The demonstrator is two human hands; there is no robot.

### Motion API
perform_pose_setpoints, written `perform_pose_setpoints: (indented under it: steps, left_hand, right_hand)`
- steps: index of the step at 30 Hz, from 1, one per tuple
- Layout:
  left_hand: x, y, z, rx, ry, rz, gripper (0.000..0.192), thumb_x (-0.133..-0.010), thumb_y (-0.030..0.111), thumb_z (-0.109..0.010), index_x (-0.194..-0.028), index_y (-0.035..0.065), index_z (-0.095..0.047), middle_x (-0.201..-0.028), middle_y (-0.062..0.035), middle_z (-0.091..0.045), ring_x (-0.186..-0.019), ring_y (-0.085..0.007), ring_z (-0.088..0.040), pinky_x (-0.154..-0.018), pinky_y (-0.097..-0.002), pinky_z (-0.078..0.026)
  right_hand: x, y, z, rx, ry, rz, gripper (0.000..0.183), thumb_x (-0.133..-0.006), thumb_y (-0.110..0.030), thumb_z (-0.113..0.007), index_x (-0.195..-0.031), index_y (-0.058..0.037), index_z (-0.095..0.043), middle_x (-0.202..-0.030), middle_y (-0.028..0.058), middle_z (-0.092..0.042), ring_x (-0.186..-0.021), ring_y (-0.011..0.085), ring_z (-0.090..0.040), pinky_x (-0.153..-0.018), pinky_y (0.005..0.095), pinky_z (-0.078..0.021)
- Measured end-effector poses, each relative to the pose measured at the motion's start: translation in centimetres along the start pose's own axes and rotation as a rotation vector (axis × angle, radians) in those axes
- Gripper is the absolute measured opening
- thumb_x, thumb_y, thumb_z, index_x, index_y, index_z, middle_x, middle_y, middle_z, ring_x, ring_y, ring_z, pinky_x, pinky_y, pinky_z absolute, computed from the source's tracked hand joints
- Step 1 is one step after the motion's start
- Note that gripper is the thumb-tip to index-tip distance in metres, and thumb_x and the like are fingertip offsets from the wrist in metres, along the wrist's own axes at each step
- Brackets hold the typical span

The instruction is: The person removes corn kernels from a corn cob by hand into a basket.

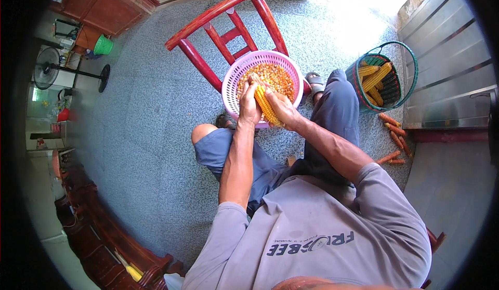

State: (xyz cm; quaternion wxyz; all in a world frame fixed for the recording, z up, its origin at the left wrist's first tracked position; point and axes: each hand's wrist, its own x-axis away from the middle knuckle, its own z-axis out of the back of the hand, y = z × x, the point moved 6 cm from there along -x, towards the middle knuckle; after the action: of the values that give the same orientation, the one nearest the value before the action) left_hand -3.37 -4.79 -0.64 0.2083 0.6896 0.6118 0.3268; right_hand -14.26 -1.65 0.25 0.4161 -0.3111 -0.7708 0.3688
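Note:
An ear of yellow corn (pixel 266 105) is held over a pink perforated plastic basket (pixel 230 80). My left hand (pixel 250 102) grips its left side, close to a paler, bare-looking tip. On the ear's right side my right hand (pixel 281 108) is closed, its thumb lying on the kernels. Loose corn kernels (pixel 278 77) fill much of the basket, which rests on a red wooden chair (pixel 199 64). Part of the kernel heap is hidden by the hands.
A green woven basket (pixel 353 83) with several corn ears (pixel 376 77) stands at the right. Stripped cobs (pixel 395 129) lie on the floor beside it. A pedestal fan (pixel 46 68) and a green bin (pixel 103 45) are at the left, dark wooden furniture (pixel 113 235) at the lower left.

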Motion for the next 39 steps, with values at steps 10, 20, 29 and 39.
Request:
perform_pose_setpoints:
  steps: [10,20,29,39]
  left_hand:
    - [-0.2,0.1,0.7,-0.168,0.210,-0.098,0.040,-0.098,0.018,-0.056,-0.134,0.0046,-0.046,-0.120,-0.0091,-0.058,-0.104,-0.0214,-0.061,-0.087,-0.0367,-0.054]
    - [0.8,0.9,-2.2,-0.139,-0.056,-0.058,0.060,-0.093,0.006,-0.056,-0.147,0.0075,-0.030,-0.131,-0.0102,-0.051,-0.115,-0.0221,-0.057,-0.097,-0.0362,-0.050]
    - [0.5,0.8,-1.2,-0.220,0.123,-0.141,0.060,-0.087,0.004,-0.061,-0.141,0.0036,-0.034,-0.120,-0.0136,-0.054,-0.102,-0.0230,-0.060,-0.085,-0.0358,-0.055]
    - [0.4,0.8,-0.2,-0.325,0.233,-0.190,0.058,-0.089,0.012,-0.066,-0.140,0.0038,-0.038,-0.118,-0.0124,-0.057,-0.100,-0.0225,-0.062,-0.084,-0.0355,-0.055]
  right_hand:
    - [-0.9,1.1,-0.1,0.273,0.066,0.156,0.056,-0.103,-0.052,-0.040,-0.116,0.0009,-0.051,-0.082,0.0093,-0.061,-0.059,0.0159,-0.061,-0.043,0.0298,-0.0505]
    - [-0.4,0.4,0.6,-0.047,0.000,0.002,0.050,-0.101,-0.050,-0.040,-0.125,-0.0063,-0.049,-0.088,0.0105,-0.060,-0.061,0.0171,-0.061,-0.044,0.0301,-0.0530]
    - [-0.7,0.9,-0.1,0.058,-0.013,0.068,0.054,-0.103,-0.052,-0.036,-0.128,-0.0049,-0.048,-0.090,0.0102,-0.061,-0.061,0.0167,-0.061,-0.045,0.0289,-0.0504]
    - [-0.2,0.4,-0.7,0.029,-0.046,0.080,0.049,-0.103,-0.045,-0.041,-0.125,-0.0028,-0.052,-0.089,0.0091,-0.063,-0.064,0.0161,-0.061,-0.048,0.0294,-0.0492]
